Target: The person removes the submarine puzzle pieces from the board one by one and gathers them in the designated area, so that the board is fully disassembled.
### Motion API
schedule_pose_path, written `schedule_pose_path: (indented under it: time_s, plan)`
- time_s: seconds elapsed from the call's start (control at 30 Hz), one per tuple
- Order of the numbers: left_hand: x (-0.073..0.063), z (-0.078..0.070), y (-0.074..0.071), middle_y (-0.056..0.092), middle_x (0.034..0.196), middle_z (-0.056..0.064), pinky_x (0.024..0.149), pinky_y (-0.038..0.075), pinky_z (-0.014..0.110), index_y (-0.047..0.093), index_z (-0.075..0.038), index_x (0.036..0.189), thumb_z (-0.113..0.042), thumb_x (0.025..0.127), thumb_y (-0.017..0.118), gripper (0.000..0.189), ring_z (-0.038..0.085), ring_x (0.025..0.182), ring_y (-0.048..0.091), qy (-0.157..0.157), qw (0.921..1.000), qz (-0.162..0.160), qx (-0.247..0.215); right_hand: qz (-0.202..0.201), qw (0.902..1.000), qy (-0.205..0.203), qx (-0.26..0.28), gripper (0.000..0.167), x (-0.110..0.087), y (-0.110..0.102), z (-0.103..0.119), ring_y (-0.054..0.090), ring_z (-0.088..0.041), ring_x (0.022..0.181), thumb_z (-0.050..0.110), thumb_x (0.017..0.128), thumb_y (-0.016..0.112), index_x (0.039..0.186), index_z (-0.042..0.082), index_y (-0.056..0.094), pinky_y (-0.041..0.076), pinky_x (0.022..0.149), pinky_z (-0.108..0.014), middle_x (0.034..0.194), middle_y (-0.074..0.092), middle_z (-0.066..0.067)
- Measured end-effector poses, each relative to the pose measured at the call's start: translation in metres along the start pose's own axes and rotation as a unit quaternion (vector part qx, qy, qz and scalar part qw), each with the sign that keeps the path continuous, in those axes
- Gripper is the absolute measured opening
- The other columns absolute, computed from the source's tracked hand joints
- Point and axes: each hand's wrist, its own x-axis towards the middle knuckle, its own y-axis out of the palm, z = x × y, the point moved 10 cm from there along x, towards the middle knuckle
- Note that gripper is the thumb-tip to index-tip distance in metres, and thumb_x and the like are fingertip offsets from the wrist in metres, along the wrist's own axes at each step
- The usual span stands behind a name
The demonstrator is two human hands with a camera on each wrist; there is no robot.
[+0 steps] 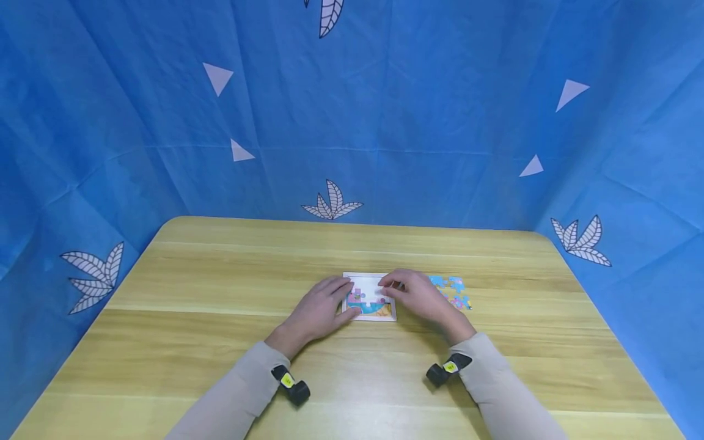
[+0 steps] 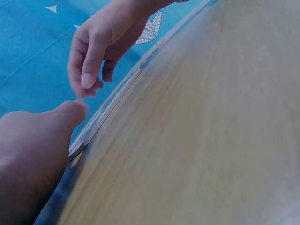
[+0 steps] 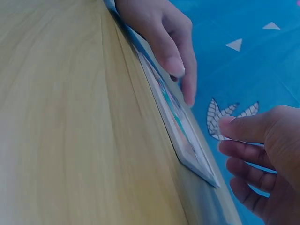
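1. A pale wood-grain tabletop [image 1: 247,263], its planks banded light and tan and its far corners rounded, stretches beneath a person's two bare hands.
2. Blue fabric [image 1: 440,110] hangs behind the table and along both sides, creased with folds and printed with white triangles and outlined leaf sprigs.
3. Beige sleeves [image 1: 225,397] reach in from the near edge, a black wrist camera [image 1: 299,393] strapped at the left cuff and a matching black camera [image 1: 437,374] at the right, both with yellow labels.
4. Lying flat between the hands is a white-rimmed jigsaw tray [image 1: 379,319], partly filled: joined teal and sandy-orange pieces [image 1: 374,310] run along the near side, pink ones sit at the left, and white backing shows above.
5. The left hand [image 1: 321,305] rests at the tray's left side, fingers loosely extended and thumb spread away from them, its tips on or against the rim; it grips nothing visible.
6. The right hand [image 1: 415,296] hovers above the tray's right side, fingers bent and thumb close to the forefinger; whether a piece is pinched there cannot be told.
7. Just beyond the right hand, loose jigsaw pieces [image 1: 457,283] in blue, yellow and pink lie clustered on the wood, partly hidden by it.
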Motion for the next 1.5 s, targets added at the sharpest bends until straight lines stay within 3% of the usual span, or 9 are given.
schedule_pose_path:
  time_s: [0.2,0.5,1.0,1.27,1.5]
  plan:
    - [0.002,0.001,-0.001,0.044,0.149,0.011,0.116,0.029,0.04,0.047,-0.004,0.145,-0.053,0.099,0.046,0.067,0.028,0.138,0.038,-0.002,0.9997,-0.004,0.025,0.021,0.9997,0.005,-0.008,0.02,0.01,0.011,0.008,0.062,-0.008,0.082,0.023,0.096,0.065,0.112,0.013,0.072,0.054,0.075,-0.034,0.103,0.067,0.004]
    - [0.004,0.003,0.004,0.045,0.148,0.012,0.119,0.022,0.04,0.047,-0.002,0.143,-0.05,0.098,0.046,0.066,0.029,0.14,0.035,-0.01,0.9991,0.007,0.041,0.032,0.9979,-0.009,-0.055,0.021,0.023,0.026,0.018,0.062,-0.019,0.101,0.021,0.096,0.065,0.113,0.013,0.072,0.052,0.088,-0.04,0.11,0.068,-0.001]
    - [0.004,0.003,0.003,0.047,0.146,0.013,0.119,0.022,0.037,0.05,-0.002,0.142,-0.051,0.098,0.047,0.066,0.029,0.139,0.037,-0.011,0.9984,0.003,0.055,0.021,0.9903,-0.053,-0.127,0.018,0.028,0.039,0.034,0.061,-0.027,0.106,0.019,0.095,0.066,0.108,0.01,0.073,0.05,0.095,-0.043,0.11,0.066,-0.008]
    - [0.002,0.005,0.004,0.047,0.146,0.013,0.118,0.022,0.037,0.05,0.0,0.141,-0.051,0.097,0.05,0.068,0.029,0.138,0.038,-0.02,0.9994,0.0,0.028,0.01,0.9921,-0.048,-0.116,0.015,0.027,0.043,0.035,0.061,-0.024,0.099,0.017,0.093,0.068,0.103,0.008,0.072,0.052,0.089,-0.041,0.105,0.065,-0.006]
    - [0.003,0.007,0.005,0.048,0.146,0.012,0.118,0.025,0.037,0.051,-0.001,0.141,-0.052,0.095,0.052,0.068,0.029,0.138,0.038,-0.026,0.9993,0.001,0.028,0.008,0.9956,-0.01,-0.093,0.015,0.027,0.044,0.03,0.06,-0.021,0.095,0.019,0.092,0.07,0.102,0.008,0.069,0.051,0.085,-0.04,0.102,0.064,-0.004]
